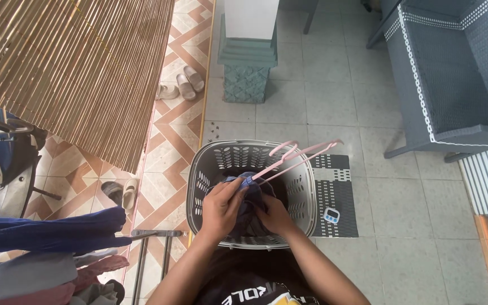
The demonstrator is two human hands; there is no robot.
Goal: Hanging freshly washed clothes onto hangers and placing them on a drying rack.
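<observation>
A grey perforated laundry basket (210,164) stands on the tiled floor in front of me. Inside it lies a dark blue garment (249,195). My left hand (221,206) grips the top of the garment together with the end of a pink plastic hanger (297,158), which slants up to the right over the basket rim. My right hand (275,217) is closed on the dark cloth lower in the basket.
A drying rack with blue, grey and red clothes (46,248) is at the lower left. A black mat (337,197) with a small white timer (332,215) lies right of the basket. A grey wicker bench (453,73), a green pedestal (247,68), sandals (184,85) and a bamboo blind (80,62) surround the area.
</observation>
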